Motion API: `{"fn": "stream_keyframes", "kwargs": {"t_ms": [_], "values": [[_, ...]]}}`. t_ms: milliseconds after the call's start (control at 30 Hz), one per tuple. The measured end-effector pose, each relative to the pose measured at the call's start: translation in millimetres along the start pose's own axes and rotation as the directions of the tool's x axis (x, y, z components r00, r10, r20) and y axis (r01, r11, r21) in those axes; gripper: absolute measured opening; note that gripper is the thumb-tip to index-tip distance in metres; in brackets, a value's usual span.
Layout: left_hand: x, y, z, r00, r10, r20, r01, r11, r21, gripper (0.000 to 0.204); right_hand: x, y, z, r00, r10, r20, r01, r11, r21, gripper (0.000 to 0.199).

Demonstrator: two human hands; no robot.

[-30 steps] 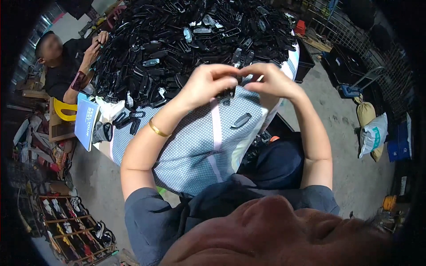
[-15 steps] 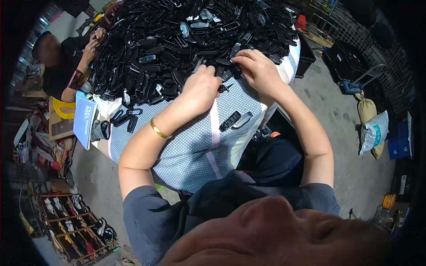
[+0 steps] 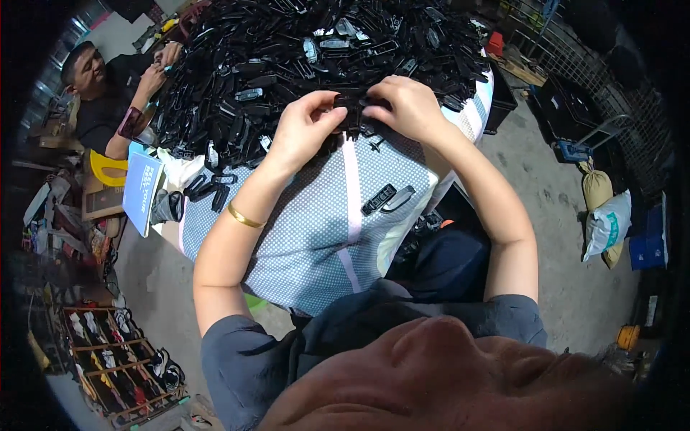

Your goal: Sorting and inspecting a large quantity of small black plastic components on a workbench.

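Note:
Between my hands, at the near edge of a large heap of black plastic parts (image 3: 273,68), is a small dark plastic part (image 3: 351,109). My left hand (image 3: 305,129), with a gold bangle at the wrist, pinches its left side between thumb and fingers. On its right side, my right hand (image 3: 408,108) closes thumb and fingertips on it; its exact outline blends into the heap. Just below lies a small black piece (image 3: 375,143). Nearer me on the dotted cloth (image 3: 309,223) are a black slotted part (image 3: 378,200) and a slim loop-shaped part (image 3: 398,200).
Several black parts (image 3: 212,189) lie apart at the cloth's left, beside a blue booklet (image 3: 142,192) and a dark cup-like item (image 3: 167,207). A co-worker (image 3: 108,100) handles something at the heap's far left. Sacks (image 3: 609,223) and black crates (image 3: 568,100) stand on the right floor.
My hands have come together at the heap's near edge, the left shifting slightly left and up, the right slightly left. Both now meet at one dark part. The view has tilted slightly.

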State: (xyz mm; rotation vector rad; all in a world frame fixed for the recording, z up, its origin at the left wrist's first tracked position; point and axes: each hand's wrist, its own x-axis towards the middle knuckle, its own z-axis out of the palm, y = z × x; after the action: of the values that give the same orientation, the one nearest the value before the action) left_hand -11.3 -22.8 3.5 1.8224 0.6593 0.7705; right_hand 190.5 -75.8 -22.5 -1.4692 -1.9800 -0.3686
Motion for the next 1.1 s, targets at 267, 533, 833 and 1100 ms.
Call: {"fn": "stream_keyframes", "kwargs": {"t_ms": [267, 533, 833, 1100], "values": [[0.4, -19.9, 8.5, 0.994, -0.095, -0.058, 0.083, 0.98, -0.183, 0.031, 18.7, -8.8, -4.2, 0.983, 0.106, 0.148, -0.109, 0.994, 0.01, 0.026], [-2.9, -28.2, 13.2, 0.998, -0.059, -0.012, 0.058, 0.993, -0.101, 0.032, 43.2, -2.2, 21.4, 0.988, -0.103, 0.116, 0.122, 0.977, -0.173, 0.013], [-1.5, -32.4, 9.9, 0.992, -0.115, -0.044, 0.092, 0.93, -0.355, 0.031, 44.6, -2.8, 13.9, 0.992, -0.128, -0.003, 0.128, 0.99, -0.067, 0.014], [-2.0, -34.9, 5.9, 0.993, -0.11, -0.041, 0.083, 0.901, -0.426, 0.029, 12.9, -5.7, 4.9, 0.995, -0.1, -0.021, 0.101, 0.994, 0.052, 0.026]]}}
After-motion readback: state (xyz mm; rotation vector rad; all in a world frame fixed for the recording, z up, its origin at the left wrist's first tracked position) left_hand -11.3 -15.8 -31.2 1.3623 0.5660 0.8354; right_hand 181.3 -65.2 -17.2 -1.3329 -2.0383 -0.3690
